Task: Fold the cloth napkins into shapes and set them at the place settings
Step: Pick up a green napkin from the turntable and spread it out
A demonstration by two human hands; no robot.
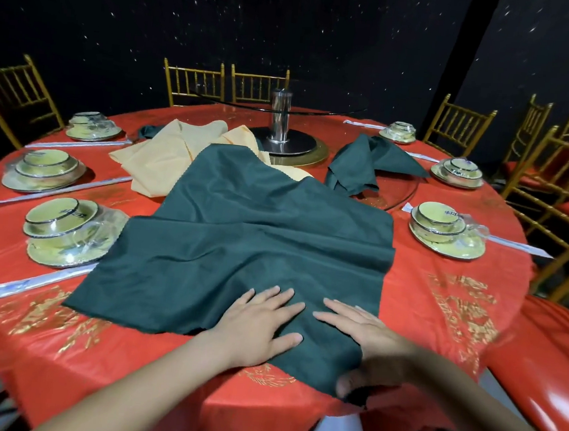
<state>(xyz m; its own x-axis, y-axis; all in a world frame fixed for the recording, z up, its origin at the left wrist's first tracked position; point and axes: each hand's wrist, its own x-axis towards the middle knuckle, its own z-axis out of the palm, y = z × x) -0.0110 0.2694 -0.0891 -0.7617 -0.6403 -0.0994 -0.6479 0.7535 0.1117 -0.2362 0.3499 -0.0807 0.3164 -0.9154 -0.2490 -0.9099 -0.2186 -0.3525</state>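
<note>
A large dark green napkin [257, 233] lies spread out on the red tablecloth [439, 315] in front of me, wrinkled, with its near corner at the table's edge. My left hand [260, 323] lies flat on the near part of the cloth, fingers straight. My right hand [365, 336] also lies flat on it, just right of the left, its thumb at the near corner. Behind the green napkin lies a cream napkin [167, 157], crumpled. A second green napkin [363, 167] lies bunched at the right of the centre.
Wrapped bowl-and-plate settings stand around the rim: three at the left [68, 231], three at the right [447, 229]. Wrapped chopsticks [29, 284] lie between them. A steel turntable post [279, 118] with a glass disc stands at the centre. Gold chairs [553, 190] ring the table; a red seat [545, 362] is close right.
</note>
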